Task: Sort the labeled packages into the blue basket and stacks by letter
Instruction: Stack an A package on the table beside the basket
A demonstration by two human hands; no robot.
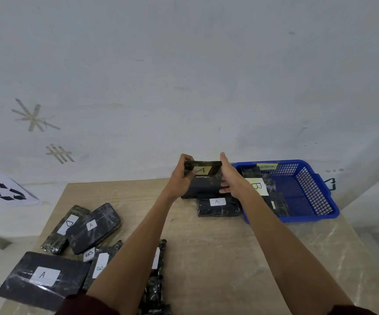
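- The left grip [182,178] pinches the left end of the yellow-label A package [203,170], and the right grip [231,176] holds its right end. Both are closed on it.
- That package is lifted at the far edge of the table [218,258], just above a dark package [203,188] whose label is hidden and just left of the blue basket [275,162].
- Already placed, by the look of it:
  - a white-label A package [218,208] touching the dark one's near side, apparently the start of an A stack;
  - a yellow-label B package [257,186] in the basket with more dark packs under it, below an ABNORMAL tag [267,166].
- I cannot tell whether the held package is bound for the stack or the basket.
- Still waiting in a loose pile at the near left:
  - a D package [69,223];
  - a small A package [93,226] overlapping it;
  - a large A package [43,276];
  - two B packages [99,266];
  - a dark bundle [159,280] partly hidden by the left forearm.
- No B or D stack shows on the table yet, so I judge the sort well under half done.
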